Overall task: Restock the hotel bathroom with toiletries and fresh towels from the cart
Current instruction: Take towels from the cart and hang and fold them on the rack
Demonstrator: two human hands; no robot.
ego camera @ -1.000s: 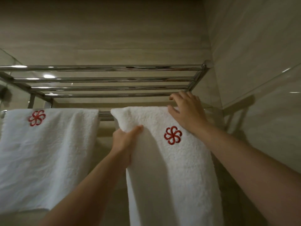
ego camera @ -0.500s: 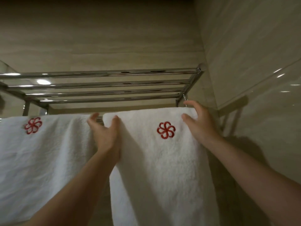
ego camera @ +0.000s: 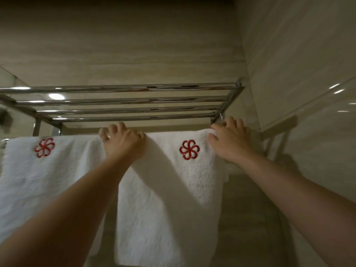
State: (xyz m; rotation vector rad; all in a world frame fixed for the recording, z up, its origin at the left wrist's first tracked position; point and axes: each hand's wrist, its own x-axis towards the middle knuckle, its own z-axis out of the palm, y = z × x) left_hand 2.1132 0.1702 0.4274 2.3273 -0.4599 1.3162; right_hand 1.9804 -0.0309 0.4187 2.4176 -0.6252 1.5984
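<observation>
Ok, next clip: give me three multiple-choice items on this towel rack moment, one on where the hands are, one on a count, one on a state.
1. Where are the two hands?
A) at the top corners of the right towel
B) flat on the side wall
C) down at the person's sides

2. How many red flower emblems show?
A) one
B) two
C) four

3. How is the right towel?
A) folded on a shelf
B) bunched up in one hand
C) draped and hanging down

Answers:
1 A: the left hand and right hand sit at its upper corners, fingers curled over the top.
2 B: one emblem on the right towel, one on the left towel.
3 C: it hangs flat below the chrome rack.
</observation>
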